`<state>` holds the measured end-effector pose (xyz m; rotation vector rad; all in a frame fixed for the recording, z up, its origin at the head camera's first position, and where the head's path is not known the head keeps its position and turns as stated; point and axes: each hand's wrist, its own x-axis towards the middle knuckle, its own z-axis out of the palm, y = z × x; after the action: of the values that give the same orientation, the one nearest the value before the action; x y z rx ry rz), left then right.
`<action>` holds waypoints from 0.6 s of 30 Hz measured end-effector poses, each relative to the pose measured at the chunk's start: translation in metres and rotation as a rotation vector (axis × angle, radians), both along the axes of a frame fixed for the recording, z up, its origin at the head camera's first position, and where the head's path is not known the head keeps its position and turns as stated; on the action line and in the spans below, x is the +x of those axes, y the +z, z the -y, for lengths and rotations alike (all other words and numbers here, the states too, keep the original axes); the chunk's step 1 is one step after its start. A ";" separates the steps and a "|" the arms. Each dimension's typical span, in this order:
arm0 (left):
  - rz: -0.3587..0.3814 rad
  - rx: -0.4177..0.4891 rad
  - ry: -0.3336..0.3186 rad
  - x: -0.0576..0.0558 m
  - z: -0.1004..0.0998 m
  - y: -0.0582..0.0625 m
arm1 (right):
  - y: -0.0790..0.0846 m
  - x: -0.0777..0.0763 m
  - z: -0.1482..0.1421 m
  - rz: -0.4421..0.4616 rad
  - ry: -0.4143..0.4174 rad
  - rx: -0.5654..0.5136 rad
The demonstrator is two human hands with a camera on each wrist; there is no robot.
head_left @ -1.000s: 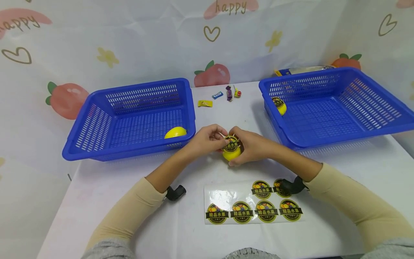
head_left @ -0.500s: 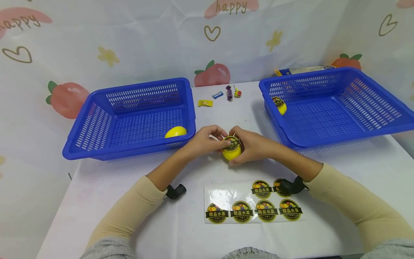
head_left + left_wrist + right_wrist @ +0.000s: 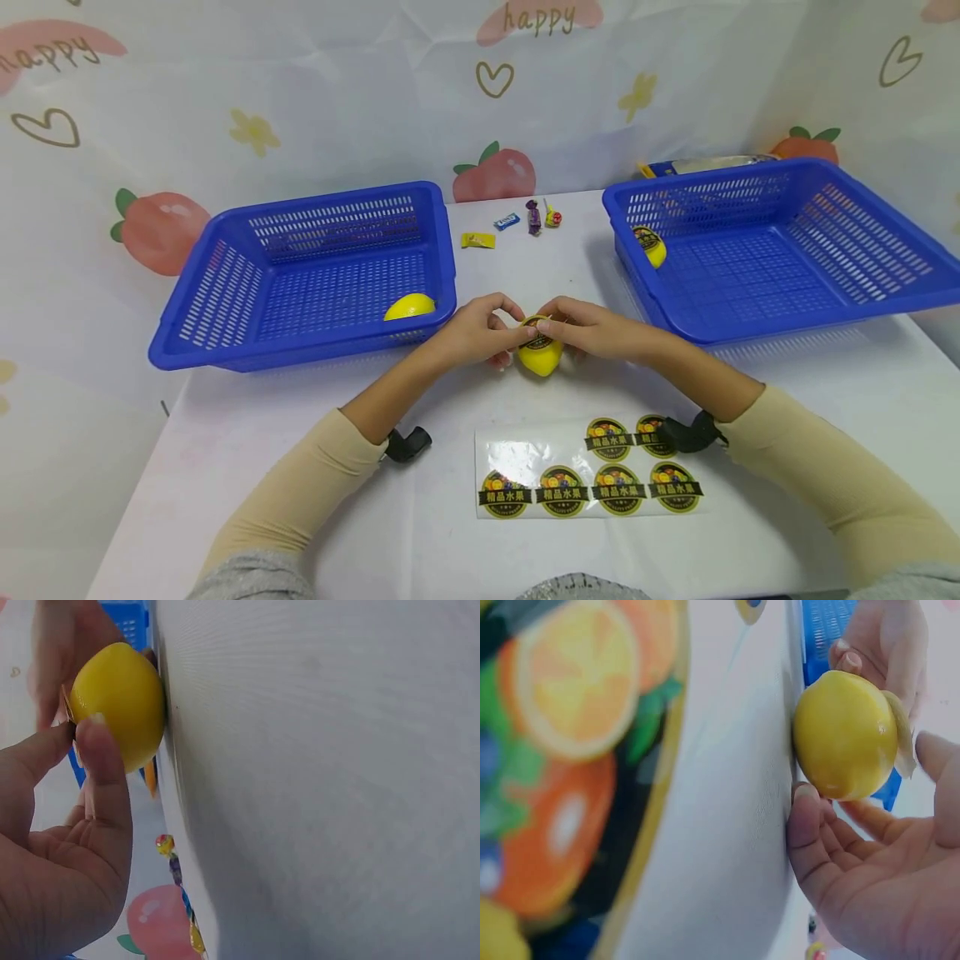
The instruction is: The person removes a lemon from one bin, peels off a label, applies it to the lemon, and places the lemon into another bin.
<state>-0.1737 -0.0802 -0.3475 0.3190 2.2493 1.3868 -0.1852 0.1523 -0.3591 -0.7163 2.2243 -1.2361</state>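
A yellow lemon (image 3: 542, 360) rests on the table between both hands. On its upper side lies a round black-and-gold sticker (image 3: 534, 340), one edge of which stands off the skin in the right wrist view. My left hand (image 3: 478, 332) pinches the sticker's left edge between thumb and finger, close against the lemon (image 3: 120, 701). My right hand (image 3: 609, 335) holds the lemon from the right, its thumb on the sticker and its fingers beside and under the fruit (image 3: 845, 735). The thumbs hide part of the sticker's print.
A sheet of stickers (image 3: 536, 442) lies in front. The left blue basket (image 3: 300, 354) holds a lemon (image 3: 410, 307); the right blue basket (image 3: 780, 325) holds a stickered lemon (image 3: 651, 247). Several wrapped sweets (image 3: 478, 240) lie at the back, and a packet (image 3: 705, 164) behind the right basket.
My right thumb has moved from the lemon's near side up onto the sticker, showing more of the lemon's near end. The left hand stays at the sticker's left edge.
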 end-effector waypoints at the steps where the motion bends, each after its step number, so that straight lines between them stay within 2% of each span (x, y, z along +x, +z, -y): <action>1: 0.003 0.006 -0.001 0.000 0.000 0.000 | 0.000 0.000 0.000 0.025 -0.015 -0.010; 6: 0.032 0.048 -0.015 0.001 -0.001 0.000 | 0.001 -0.001 0.000 0.098 -0.054 -0.044; 12: 0.079 0.113 -0.025 0.000 0.000 0.001 | 0.001 -0.003 0.001 0.123 -0.058 -0.059; 18: 0.098 0.131 -0.040 -0.001 0.001 0.000 | -0.001 -0.004 -0.002 0.155 -0.045 -0.098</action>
<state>-0.1744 -0.0810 -0.3470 0.3307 2.0672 1.4996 -0.1890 0.1542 -0.3601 -0.5884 2.0768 -1.3820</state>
